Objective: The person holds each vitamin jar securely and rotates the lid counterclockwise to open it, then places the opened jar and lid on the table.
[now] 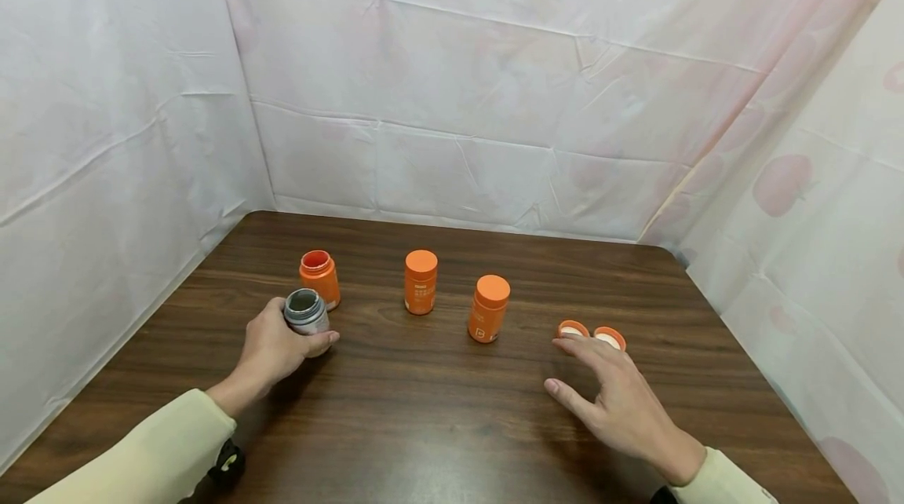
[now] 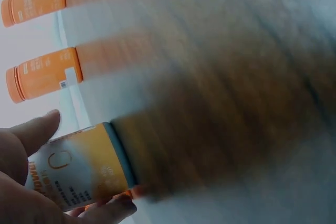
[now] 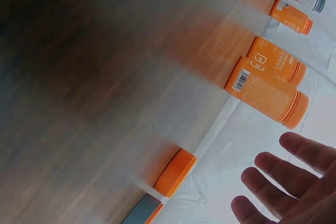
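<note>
Right hand [image 1: 621, 402]: fingers extended, spread wide, near two caps [image 1: 610, 338] (undersides up). Left hand [image 1: 271, 343]: grips the uncapped grey-necked jar [image 1: 309, 317] at table left. Beyond the grip: an open orange jar [image 1: 321, 280]. Centre: two capped orange jars [image 1: 489, 309], upright.

Desk [image 1: 438, 433]: near edge and near corners cut off in the head view; surface blurred in both wrist views.
Grey jar [image 1: 308, 323], towards the desk's left edge: lower side partly behind the thumb; contents too dark to tell.
Left hand [image 1: 275, 343]: most fingers hidden behind that jar.
Open orange jar [image 1: 320, 279], towards the far left corner: lower front covered by the grey jar.
Lidded orange jars [image 1: 421, 290], two: small print unreadable from the head.
Orange lids [image 1: 574, 326], two, towards the right edge: near parts behind the right hand [image 1: 625, 402].
Sleeves [image 1: 148, 445]: both cut off.
</note>
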### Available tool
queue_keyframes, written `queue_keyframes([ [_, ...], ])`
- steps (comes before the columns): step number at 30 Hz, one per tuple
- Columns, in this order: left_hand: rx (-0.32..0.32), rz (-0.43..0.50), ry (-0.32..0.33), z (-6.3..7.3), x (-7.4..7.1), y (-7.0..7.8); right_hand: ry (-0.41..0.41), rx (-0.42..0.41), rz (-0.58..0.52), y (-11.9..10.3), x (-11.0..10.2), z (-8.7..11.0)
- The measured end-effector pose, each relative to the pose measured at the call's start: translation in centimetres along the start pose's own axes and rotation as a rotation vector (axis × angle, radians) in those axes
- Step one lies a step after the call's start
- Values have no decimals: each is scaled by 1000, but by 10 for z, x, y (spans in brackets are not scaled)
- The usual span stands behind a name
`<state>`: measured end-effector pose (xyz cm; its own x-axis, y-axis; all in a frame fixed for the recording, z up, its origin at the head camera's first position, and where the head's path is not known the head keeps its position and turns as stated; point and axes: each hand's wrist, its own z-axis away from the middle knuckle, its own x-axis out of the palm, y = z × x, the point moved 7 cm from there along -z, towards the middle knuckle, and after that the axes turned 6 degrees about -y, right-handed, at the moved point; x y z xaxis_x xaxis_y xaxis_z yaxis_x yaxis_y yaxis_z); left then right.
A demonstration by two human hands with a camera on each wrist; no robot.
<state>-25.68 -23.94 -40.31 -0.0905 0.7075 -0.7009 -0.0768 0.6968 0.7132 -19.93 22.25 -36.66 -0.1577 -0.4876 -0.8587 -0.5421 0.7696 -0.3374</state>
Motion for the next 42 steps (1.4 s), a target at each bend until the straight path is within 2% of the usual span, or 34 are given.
queue_keyframes([
  [3, 7, -14, 47, 1, -5, 4, 1, -3, 1, 0, 0, 0],
  [7, 51, -18, 114, 3, -12, 15, 1, -2, 3, 1, 0, 1],
  [13, 120, -13, 168, 9, -18, 34, 0, 0, 8, 0, 0, 1],
  [23, 316, -28, 288, 16, -16, 65, -4, 0, 8, 1, 0, 1],
  [28, 392, -27, 284, 19, -9, 81, -7, -8, 16, -1, 1, 1],
  [35, 440, -32, 263, 21, 3, 93, -20, -30, 49, -6, 3, 0],
  [38, 449, -34, 248, 22, 8, 98, -27, -43, 65, -8, 4, 0],
  [42, 426, -31, 205, 22, 16, 102, -39, -66, 90, -10, 7, 2],
])
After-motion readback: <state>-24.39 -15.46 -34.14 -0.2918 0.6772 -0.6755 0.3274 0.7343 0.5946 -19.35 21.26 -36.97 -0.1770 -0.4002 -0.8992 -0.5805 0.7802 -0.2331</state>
